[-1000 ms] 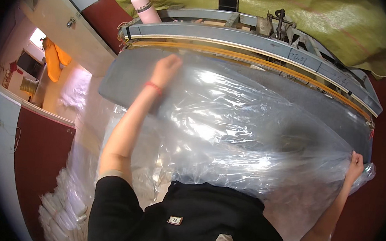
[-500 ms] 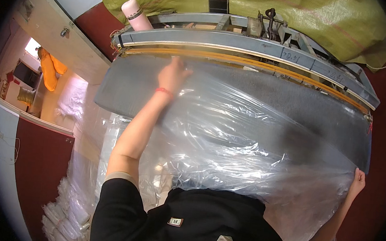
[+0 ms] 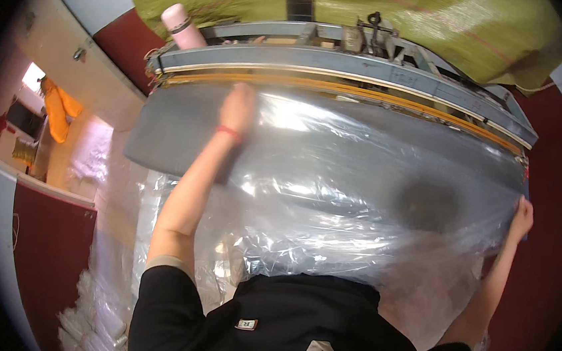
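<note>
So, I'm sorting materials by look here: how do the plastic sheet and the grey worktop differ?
The plastic sheet is clear and shiny; the grey worktop is opaque and dull. The plastic sheet looks thin and creased, while the grey worktop looks thick and fairly smooth. The plastic sheet drapes past the near edge, with the right hand gripping its side; the grey worktop lies beneath. Both are wide.

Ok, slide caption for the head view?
Right hand grips clear film spread over a grey bench; blurred left hand at the film's far-left corner, metal frame beyond.
</note>
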Motion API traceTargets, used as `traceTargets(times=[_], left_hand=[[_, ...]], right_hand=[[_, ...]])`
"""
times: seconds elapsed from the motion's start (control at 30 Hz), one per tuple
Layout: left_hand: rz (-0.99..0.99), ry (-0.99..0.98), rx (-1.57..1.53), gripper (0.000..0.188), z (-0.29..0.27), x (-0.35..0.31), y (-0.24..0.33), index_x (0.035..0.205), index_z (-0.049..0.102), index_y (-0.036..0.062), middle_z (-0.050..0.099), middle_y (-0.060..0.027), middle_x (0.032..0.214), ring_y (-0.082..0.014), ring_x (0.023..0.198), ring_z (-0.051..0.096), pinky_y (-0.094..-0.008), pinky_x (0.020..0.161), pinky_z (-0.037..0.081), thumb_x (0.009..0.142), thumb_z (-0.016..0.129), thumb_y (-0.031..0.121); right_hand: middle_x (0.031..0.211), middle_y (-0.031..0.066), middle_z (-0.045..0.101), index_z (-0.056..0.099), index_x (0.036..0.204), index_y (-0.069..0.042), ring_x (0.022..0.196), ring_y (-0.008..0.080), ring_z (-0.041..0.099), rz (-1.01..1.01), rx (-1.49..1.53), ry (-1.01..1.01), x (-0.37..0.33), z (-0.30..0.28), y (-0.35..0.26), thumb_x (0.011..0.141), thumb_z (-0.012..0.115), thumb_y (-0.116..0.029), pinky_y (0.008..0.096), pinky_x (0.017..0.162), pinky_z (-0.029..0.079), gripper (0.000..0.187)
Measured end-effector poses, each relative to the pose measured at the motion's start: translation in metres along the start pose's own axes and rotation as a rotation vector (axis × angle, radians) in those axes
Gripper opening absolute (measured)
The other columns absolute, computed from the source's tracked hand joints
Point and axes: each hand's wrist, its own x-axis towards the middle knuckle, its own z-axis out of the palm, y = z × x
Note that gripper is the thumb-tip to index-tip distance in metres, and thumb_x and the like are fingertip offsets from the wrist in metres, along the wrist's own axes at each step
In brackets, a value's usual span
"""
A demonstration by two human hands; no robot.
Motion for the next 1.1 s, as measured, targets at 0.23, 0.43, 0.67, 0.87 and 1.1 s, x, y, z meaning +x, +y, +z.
traceTargets(times=[0.23,0.43,0.67,0.87,1.1], left_hand=[[-0.209,0.402,-0.298,0.017,0.001,0.037,-0.070,0.077,0.049,0.0008,0.052,-0.0098,0.069,-0.0177,0.065,0.049,-0.0298,0.063,0.042,0.081,0.044,0.017],[-0.339,0.367,-0.589,0.016,0.004,0.056,-0.086,0.069,0.050,0.0039,0.050,-0.0002,0.060,-0.0073,0.052,0.043,-0.0214,0.048,0.037,0.080,0.052,0.015],[-0.397,0.418,-0.627,0.012,-0.003,0.053,-0.077,0.077,0.042,0.0063,0.048,-0.0008,0.062,-0.0073,0.050,0.044,-0.0208,0.045,0.037,0.078,0.053,0.010],[-0.514,0.565,-0.710,0.011,-0.009,0.059,-0.092,0.086,0.047,0.0008,0.051,-0.0062,0.067,-0.0146,0.056,0.050,-0.0250,0.046,0.041,0.080,0.044,0.009],[-0.782,-0.126,-0.789,0.027,-0.063,0.023,-0.048,0.085,0.053,-0.0001,0.056,-0.0078,0.070,-0.0137,0.054,0.053,-0.0246,0.045,0.043,0.088,0.042,0.024]], right_hand=[[0.067,0.0017,0.055,0.058,0.079,-0.003,0.064,0.0091,0.049,-0.088,0.155,0.108,0.020,0.153,-0.048,0.080,0.059,-0.022,0.0231,0.061,0.041,0.019],[0.061,-0.0018,0.052,0.054,0.073,-0.004,0.050,0.0040,0.042,0.079,0.441,0.084,0.031,0.203,-0.061,0.079,0.061,-0.021,0.0192,0.047,0.035,0.020],[0.059,0.0014,0.052,0.049,0.081,-0.005,0.048,0.0072,0.046,0.156,0.327,0.157,0.029,0.199,-0.080,0.077,0.060,-0.012,0.0190,0.044,0.036,0.014],[0.062,0.0060,0.055,0.046,0.089,-0.003,0.049,0.0111,0.050,0.254,0.497,0.138,0.024,0.185,-0.103,0.079,0.054,-0.010,0.0221,0.044,0.041,0.015],[0.073,0.0061,0.057,0.050,0.092,-0.001,0.061,0.0097,0.052,0.146,0.480,0.003,0.010,0.161,-0.094,0.078,0.058,-0.013,0.0240,0.053,0.044,0.020]])
